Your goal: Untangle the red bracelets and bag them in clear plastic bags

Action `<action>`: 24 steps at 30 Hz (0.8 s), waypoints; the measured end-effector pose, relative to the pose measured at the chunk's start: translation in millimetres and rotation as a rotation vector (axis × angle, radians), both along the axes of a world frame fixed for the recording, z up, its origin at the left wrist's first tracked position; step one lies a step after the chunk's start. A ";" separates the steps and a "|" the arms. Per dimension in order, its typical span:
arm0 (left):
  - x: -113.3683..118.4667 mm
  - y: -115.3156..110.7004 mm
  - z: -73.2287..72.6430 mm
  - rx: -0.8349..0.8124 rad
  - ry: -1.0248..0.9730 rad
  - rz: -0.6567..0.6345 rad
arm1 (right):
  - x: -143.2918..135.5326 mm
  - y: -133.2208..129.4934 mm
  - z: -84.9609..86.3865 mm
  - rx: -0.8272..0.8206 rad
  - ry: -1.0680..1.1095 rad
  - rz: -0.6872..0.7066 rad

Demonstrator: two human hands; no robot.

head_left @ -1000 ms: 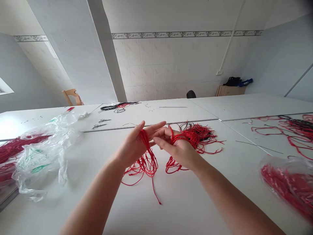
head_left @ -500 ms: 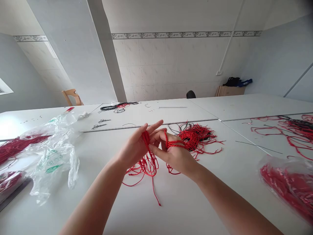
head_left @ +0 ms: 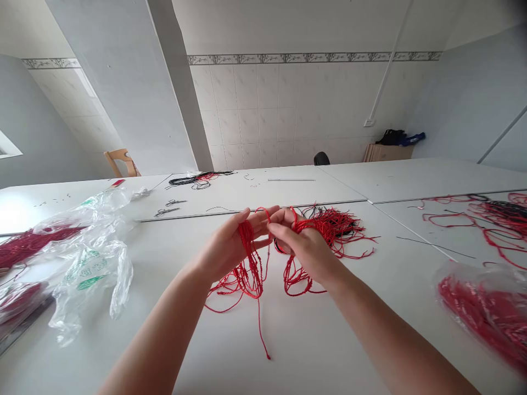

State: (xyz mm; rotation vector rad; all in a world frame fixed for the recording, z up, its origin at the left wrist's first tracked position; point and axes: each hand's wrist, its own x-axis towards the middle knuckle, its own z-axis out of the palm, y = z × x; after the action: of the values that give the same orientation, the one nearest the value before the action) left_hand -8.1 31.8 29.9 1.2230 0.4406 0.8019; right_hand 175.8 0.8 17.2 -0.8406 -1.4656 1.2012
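Holding red cord in both hands, right at the middle of the near table (head_left: 304, 351). Our left hand (head_left: 228, 244) is staying loosely curled, palm up: thumb and palm are carrying a red hank (head_left: 252, 269) that is hanging in loops below, with one loose tail (head_left: 261, 329) trailing toward the near side. Our right hand (head_left: 307, 247) is closing thumb and fingertips on a red strand (head_left: 269, 217) just beside the left fingers, while more red loops (head_left: 294, 282) are wrapping around it and hanging under it. Whether left fingers are touching that strand, we can't tell.

For doing this well: we're wanting a light left hold, firm enough that the hank isn't slipping, loose enough that a single strand is pulling free. We're best off keeping the pinch small, on one strand, and spreading the right-hand loops so they aren't crossing. If a strand is snagging, we're better easing it back than yanking; knots are the likely risk.

Also watching the red-and-black pile (head_left: 335, 227) just beyond the right hand: hanging loops could be catching there. Scissors (head_left: 168, 210) are lying far left, plastic bag (head_left: 88, 269) near left, bagged red cord (head_left: 486, 312) near right.
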 end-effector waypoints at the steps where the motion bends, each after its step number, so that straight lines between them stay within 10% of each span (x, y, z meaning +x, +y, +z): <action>1: -0.4 -0.2 0.8 0.017 0.006 -0.019 | 2.2 1.8 1.2 -0.049 0.064 0.016; 12: -7.5 2.2 7.2 0.012 -0.024 0.087 | 51.2 17.4 24.6 -0.096 0.780 -0.044; 24: -6.7 4.5 4.2 0.019 -0.003 0.140 | 26.0 4.8 12.7 -0.032 0.061 0.007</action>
State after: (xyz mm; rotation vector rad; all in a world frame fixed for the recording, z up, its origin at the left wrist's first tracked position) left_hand -14.7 36.4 34.1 1.2177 0.5213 0.9294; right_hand 201.7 5.6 29.9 -0.8143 -1.4046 1.2472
